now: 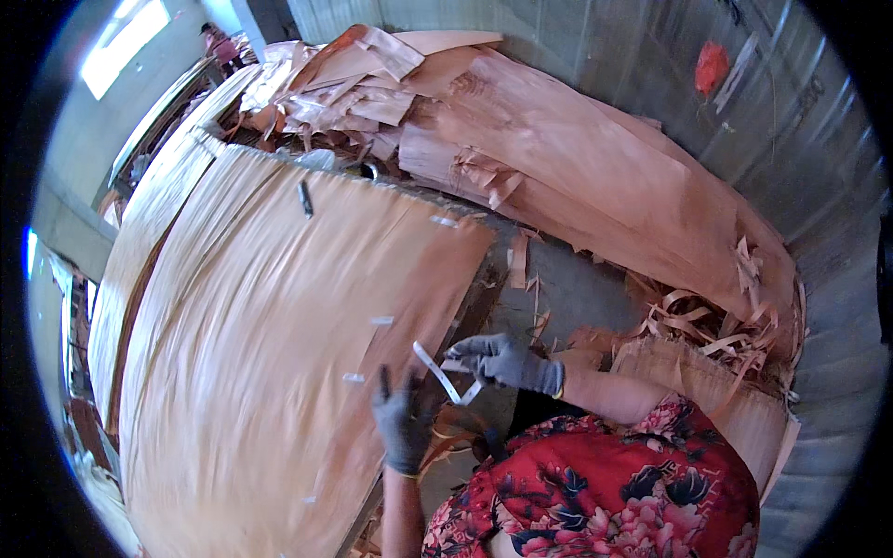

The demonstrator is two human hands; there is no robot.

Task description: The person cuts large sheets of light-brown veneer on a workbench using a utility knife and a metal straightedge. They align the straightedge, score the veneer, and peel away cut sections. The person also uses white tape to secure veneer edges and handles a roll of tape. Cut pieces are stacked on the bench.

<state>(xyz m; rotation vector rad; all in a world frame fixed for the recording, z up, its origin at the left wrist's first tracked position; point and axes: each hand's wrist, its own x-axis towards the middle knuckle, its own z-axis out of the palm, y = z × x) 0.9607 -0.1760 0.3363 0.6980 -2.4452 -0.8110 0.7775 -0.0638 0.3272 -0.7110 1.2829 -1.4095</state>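
My right hand (498,361), in a grey glove, has its fingers closed on a bent white tape strip (428,367) above the front edge of the pale wood veneer sheet (251,325). My left hand (402,423), also gloved, is over the sheet's right edge just below the strip, fingers extended and apart. Short white pieces (381,321) of tape lie on the sheet. A small dark tool (305,198) rests near its far edge.
Broken veneer (577,158) is piled along a corrugated metal wall (791,139), with curled scraps (698,325) beside a grey surface (567,288). A red bag (710,67) hangs on the wall. Another person (220,48) stands by stacks at the back left.
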